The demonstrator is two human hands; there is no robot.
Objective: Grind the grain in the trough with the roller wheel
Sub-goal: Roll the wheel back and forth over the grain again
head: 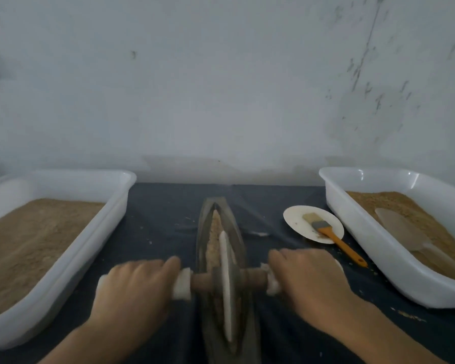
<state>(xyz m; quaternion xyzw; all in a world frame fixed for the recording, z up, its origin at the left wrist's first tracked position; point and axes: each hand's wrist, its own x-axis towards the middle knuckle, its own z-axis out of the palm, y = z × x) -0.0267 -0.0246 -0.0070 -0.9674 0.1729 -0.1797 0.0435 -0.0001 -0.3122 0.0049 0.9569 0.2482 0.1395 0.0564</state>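
Note:
A long, narrow, boat-shaped trough (204, 232) lies lengthwise on the dark table, pointing away from me. Tan grain (214, 232) fills its groove. The roller wheel (227, 285), a thin disc with a pale rim, stands upright in the near half of the groove on a brown wooden axle (252, 278). White padding wraps both axle ends. My left hand (137, 285) grips the left end and my right hand (307, 279) grips the right end. Both hands and the wheel are blurred.
A white tub (116, 203) of tan ground grain stands on the left. A second white tub (352, 214) on the right holds grain and a pale scoop (402, 227). A white plate (297, 219) with an orange-handled brush (336, 240) lies between trough and right tub. A wall stands behind.

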